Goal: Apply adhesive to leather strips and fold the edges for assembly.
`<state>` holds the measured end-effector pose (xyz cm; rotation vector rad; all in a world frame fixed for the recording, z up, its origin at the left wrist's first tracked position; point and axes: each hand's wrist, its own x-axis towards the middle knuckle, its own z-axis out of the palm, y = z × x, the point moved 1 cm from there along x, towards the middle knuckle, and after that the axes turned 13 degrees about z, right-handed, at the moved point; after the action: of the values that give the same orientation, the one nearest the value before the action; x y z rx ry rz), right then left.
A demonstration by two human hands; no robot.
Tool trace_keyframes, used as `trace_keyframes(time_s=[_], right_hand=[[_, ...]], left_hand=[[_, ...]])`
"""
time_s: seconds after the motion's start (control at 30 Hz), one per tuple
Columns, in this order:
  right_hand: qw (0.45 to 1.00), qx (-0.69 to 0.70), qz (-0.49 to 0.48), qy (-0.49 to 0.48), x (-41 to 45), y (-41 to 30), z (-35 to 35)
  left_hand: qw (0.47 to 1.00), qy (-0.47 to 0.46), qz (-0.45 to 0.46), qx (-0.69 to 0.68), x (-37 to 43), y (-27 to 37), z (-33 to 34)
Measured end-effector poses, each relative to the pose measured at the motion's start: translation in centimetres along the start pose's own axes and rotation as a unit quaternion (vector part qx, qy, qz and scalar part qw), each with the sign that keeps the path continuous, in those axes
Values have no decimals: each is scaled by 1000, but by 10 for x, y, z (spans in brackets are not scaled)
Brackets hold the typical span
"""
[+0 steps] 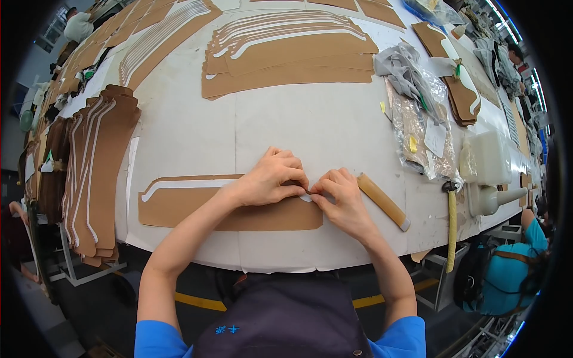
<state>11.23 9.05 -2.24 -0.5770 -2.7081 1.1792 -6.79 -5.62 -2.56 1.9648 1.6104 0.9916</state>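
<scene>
Before me lies a flat brown panel point(179, 210), perhaps leather, with a white strip point(192, 184) along its far edge. My left hand point(277, 176) rests over the panel's right part, its thumb and fingers pinching the far edge near the strip's right end. Close beside it, my right hand point(338, 197) pinches the same edge at the panel's right corner. A small dark bit of folded edge shows between the fingertips; the rest of it is hidden by my fingers. To the right of my right hand lies a flat tan bar point(382, 201) with a pale tip.
Overlapping brown panels with white strips point(295, 49) lie at the back; more panels point(103, 179) hang over the left edge. On the right are a plastic bag point(421, 134), a hammer with a yellow-wrapped handle point(452, 228) and a white squeeze bottle point(490, 200). A person in teal point(510, 273) is at right.
</scene>
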Motion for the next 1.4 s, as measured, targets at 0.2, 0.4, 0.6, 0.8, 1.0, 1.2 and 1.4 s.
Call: trace_keyframes(time_s=[0.2,0.4,0.6,0.8,1.0,1.2,1.4], right_hand=[[1000,-11,11,4,4,-1,5],[999,18,-14,24,5,7,9],[999,21,-35,28,3,12,10],[991,-40,-124,36,-2,16,6],[901,-267,-325,103,-14,11,10],[983,-51,-163,63,-10,6,12],[995,-11,-91,36,-4,0,16]], left_hand=[[997,18,72,-5,1,-17,1],[995,6,87,-42,1,-27,-3],[994,-15,90,-64,1,-29,-7],[992,-26,109,-60,1,-31,-8],[992,-51,97,-60,0,-22,-15],[978,161,24,132,-44,26,14],[955,170,14,243,-48,34,34]])
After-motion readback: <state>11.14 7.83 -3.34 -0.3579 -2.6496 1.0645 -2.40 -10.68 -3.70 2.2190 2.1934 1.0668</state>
